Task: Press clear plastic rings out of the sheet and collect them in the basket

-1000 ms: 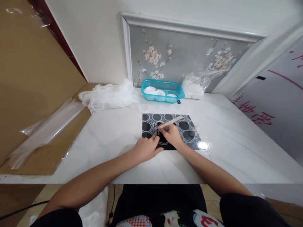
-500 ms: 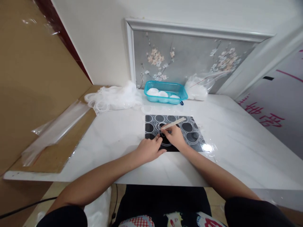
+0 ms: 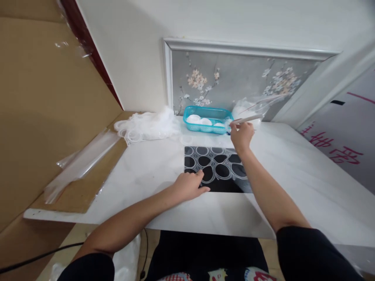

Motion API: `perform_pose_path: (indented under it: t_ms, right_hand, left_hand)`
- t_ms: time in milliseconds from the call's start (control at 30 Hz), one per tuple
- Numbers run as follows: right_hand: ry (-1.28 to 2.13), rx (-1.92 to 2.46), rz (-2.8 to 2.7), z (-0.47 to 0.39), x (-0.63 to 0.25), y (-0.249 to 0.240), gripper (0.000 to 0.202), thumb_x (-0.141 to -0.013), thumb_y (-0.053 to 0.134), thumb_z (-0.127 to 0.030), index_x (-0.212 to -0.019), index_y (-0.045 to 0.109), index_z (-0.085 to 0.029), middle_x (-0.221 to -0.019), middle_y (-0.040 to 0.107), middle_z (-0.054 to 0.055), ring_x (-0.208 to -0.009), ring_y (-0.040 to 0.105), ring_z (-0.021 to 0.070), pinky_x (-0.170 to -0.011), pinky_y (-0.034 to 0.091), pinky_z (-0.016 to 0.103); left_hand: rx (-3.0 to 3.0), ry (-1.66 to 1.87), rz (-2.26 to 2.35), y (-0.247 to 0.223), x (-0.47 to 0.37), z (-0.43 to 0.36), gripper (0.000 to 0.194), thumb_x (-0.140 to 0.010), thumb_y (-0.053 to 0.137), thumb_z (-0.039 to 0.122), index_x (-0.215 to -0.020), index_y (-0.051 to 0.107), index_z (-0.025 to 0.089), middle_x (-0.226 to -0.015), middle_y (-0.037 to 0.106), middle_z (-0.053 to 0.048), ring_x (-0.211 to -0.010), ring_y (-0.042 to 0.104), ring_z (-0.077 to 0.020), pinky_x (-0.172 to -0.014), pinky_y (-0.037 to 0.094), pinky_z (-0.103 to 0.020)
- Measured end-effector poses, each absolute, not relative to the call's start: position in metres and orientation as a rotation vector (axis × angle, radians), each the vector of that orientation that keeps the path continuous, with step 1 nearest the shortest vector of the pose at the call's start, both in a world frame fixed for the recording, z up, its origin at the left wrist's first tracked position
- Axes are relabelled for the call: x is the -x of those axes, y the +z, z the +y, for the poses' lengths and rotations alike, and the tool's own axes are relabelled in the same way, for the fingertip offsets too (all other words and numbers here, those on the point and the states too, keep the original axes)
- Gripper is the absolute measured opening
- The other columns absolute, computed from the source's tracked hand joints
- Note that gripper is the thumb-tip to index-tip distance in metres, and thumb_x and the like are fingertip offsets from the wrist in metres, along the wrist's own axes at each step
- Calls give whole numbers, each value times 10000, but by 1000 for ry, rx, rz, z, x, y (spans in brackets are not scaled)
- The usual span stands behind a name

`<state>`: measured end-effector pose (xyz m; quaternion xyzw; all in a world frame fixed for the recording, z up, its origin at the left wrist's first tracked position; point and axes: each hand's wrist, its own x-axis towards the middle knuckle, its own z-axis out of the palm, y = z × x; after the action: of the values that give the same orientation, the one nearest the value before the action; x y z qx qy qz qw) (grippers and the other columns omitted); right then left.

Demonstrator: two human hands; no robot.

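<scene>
My left hand (image 3: 190, 186) rests with thumb and fingers apart on the lower left part of a black sheet (image 3: 216, 186) printed with grey-edged circles. Nothing shows in it. Raised beyond the sheet's upper right corner, my right hand (image 3: 242, 136) pinches a thin pale strip (image 3: 249, 119) that points right. Something small and translucent, too blurred to name, is by its fingertips at the right end of a blue basket (image 3: 191, 127). White round pieces (image 3: 206, 121) lie inside the basket.
A heap of white rings (image 3: 146, 127) lies at the back left. Clear plastic sleeves (image 3: 84, 164) rest on cardboard (image 3: 79, 199) at the left. Behind my right hand is a plastic bag (image 3: 244, 107) of white material, against the flowered wall panel (image 3: 234, 78).
My right hand has moved from the sheet up and right to the basket's right end, still holding the strip. My left hand stays on the sheet. The whole view has shifted slightly.
</scene>
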<state>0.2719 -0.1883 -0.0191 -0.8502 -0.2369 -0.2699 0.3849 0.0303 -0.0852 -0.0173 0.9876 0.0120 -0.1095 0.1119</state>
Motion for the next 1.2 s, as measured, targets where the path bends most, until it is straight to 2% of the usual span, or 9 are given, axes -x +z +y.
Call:
perform_pose_path:
  t_ms: [100, 167, 300, 467, 800, 967, 1067, 1133, 1200]
  right_hand:
    - [-505, 1918, -913, -179, -268, -14, 198, -883, 516, -226, -834, 689, -144, -932, 705, 137, -938, 612, 260, -924, 454, 457]
    - [-327, 1764, -1203, -173, -238, -26, 205, -904, 529, -239, -804, 692, -165, -877, 714, 95, -895, 629, 225, -904, 470, 408]
    - [83, 1522, -1492, -167, -185, -56, 196, -924, 569, -281, -815, 695, -178, -865, 717, 74, -926, 630, 209, -874, 491, 374]
    - [410, 1415, -1421, -168, -183, -69, 183, -903, 611, -320, -833, 680, -166, -889, 683, 77, -863, 640, 187, -809, 519, 348]
    - [351, 1481, -1418, -167, -186, -69, 171, -903, 608, -302, -832, 680, -164, -897, 696, 82, -878, 645, 197, -817, 515, 356]
    - [158, 1577, -1578, -173, -184, -73, 170, -933, 566, -280, -905, 695, -173, -938, 719, 92, -1068, 601, 256, -913, 489, 438]
    - [-12, 1643, -1777, -172, -184, -74, 187, -936, 513, -205, -950, 699, -196, -949, 728, 73, -1188, 546, 280, -1064, 359, 550]
    - [-119, 1691, -1890, -162, -193, -67, 195, -886, 529, -141, -931, 706, -210, -889, 729, 59, -1185, 548, 283, -1127, 240, 593]
    - [-238, 1817, -1726, -146, -211, -51, 216, -838, 530, -98, -888, 712, -203, -855, 725, 70, -1130, 575, 286, -1115, 246, 593]
  left_hand:
    - [-2998, -237, 31, -23, -25, -91, 608, -947, 445, 559, -1338, 480, 96, -1321, 591, -183, -949, 687, -347, -751, 538, -435]
    - [-3060, -193, 87, -25, -22, -95, 605, -949, 437, 576, -1315, 504, 99, -1438, 476, -207, -931, 692, -353, -723, 548, -444]
    - [-3106, -202, 206, -23, -18, -102, 660, -938, 440, 612, -1315, 502, 73, -1420, 478, -246, -887, 700, -336, -683, 559, -425]
    - [-3129, -219, 210, -23, -17, -104, 659, -937, 455, 604, -1319, 500, 68, -1372, 521, -256, -874, 702, -333, -674, 567, -427]
    - [-3159, -152, 168, -30, -18, -103, 652, -929, 463, 610, -1293, 506, 71, -1360, 523, -268, -800, 705, -327, -616, 561, -419]
    - [-3104, -208, 146, -23, -19, -99, 663, -938, 449, 603, -1326, 481, 66, -1312, 561, -251, -877, 695, -347, -670, 556, -440]
    - [-3026, -245, 119, -17, -20, -94, 657, -938, 438, 606, -1313, 491, 69, -1269, 589, -228, -943, 679, -365, -705, 548, -456]
    - [-2995, -262, 114, -14, -21, -92, 663, -928, 441, 620, -1304, 499, 78, -1258, 596, -216, -921, 682, -363, -699, 541, -455]
    - [-2985, -284, 117, -12, -22, -90, 663, -916, 441, 636, -1286, 512, 90, -1278, 588, -208, -899, 685, -361, -701, 534, -452]
